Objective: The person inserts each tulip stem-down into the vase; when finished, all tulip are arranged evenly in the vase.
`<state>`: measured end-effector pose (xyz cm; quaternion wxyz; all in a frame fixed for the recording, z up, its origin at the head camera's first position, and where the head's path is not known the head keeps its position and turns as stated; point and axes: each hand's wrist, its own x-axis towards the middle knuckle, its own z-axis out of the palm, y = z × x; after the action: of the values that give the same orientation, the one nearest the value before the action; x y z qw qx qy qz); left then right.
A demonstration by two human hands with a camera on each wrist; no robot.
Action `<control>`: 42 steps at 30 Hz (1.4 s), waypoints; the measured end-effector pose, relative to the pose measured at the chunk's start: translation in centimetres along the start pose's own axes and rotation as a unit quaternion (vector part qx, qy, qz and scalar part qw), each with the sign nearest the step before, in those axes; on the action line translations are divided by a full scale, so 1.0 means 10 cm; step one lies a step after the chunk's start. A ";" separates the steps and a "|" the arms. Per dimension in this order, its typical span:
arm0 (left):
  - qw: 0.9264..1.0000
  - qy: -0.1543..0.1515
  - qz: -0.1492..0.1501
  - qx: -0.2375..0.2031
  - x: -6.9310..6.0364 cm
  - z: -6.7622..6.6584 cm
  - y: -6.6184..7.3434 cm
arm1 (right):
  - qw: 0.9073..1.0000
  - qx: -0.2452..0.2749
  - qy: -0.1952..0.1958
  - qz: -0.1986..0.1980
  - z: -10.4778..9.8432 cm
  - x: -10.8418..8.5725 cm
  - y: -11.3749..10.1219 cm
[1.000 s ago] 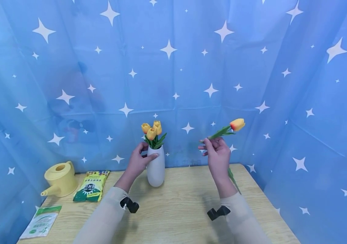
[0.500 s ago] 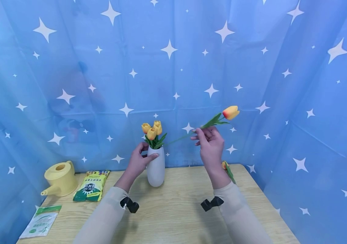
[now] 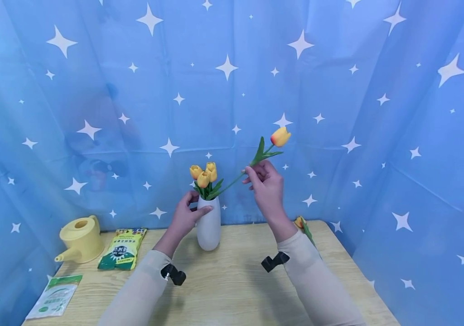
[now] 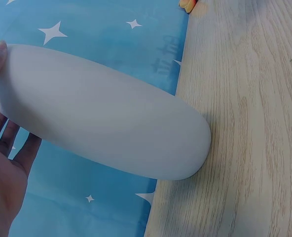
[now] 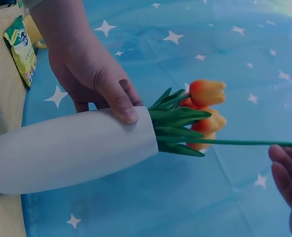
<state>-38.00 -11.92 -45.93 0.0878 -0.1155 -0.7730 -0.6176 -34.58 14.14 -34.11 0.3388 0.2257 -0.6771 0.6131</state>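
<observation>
A white vase (image 3: pixel 209 232) stands upright on the table, with several yellow-orange tulips (image 3: pixel 203 179) in its mouth. My left hand (image 3: pixel 184 216) grips it near the rim, thumb across the front and fingers behind. To the right, my right hand (image 3: pixel 268 188) pinches a single tulip (image 3: pixel 281 136) by its green stem just below the leaves. That stem slants down to the left, its lower end at the vase mouth among the leaves. In the right wrist view the stem (image 5: pixel 244 143) runs to the vase opening; whether its tip is inside is hidden.
Another tulip (image 3: pixel 306 231) lies at the table's right side, partly behind my right forearm. On the left are a yellow watering can (image 3: pixel 79 244), a yellow-green bag (image 3: pixel 122 250) and a white-green packet (image 3: pixel 55 296). A blue star-patterned curtain (image 3: pixel 232 113) hangs behind the wooden table (image 3: pixel 232 290).
My right hand has moved left and up with its tulip, which now stands more upright, its stem end brought to the vase mouth. The left hand and vase have stayed put.
</observation>
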 end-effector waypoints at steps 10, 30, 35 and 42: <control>1.000 -0.001 -0.003 -0.002 0.00 0.00 0.01 | 0.999 -0.032 -0.025 -0.028 0.14 0.07 -0.03; 1.000 0.002 0.018 0.001 0.00 0.01 -0.03 | 0.976 -0.122 -0.170 0.055 0.49 -0.21 0.25; 1.000 0.001 0.018 -0.004 0.01 0.01 -0.03 | 0.971 -0.123 -0.189 0.074 0.54 -0.27 0.32; 1.000 -0.003 0.020 -0.009 0.01 0.00 -0.02 | 0.964 -0.141 -0.210 0.078 0.59 -0.30 0.38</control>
<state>-38.12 -11.92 -46.12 0.0968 -0.1341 -0.7650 -0.6224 -36.40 8.54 -38.98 0.1691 0.2457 -0.8279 0.4750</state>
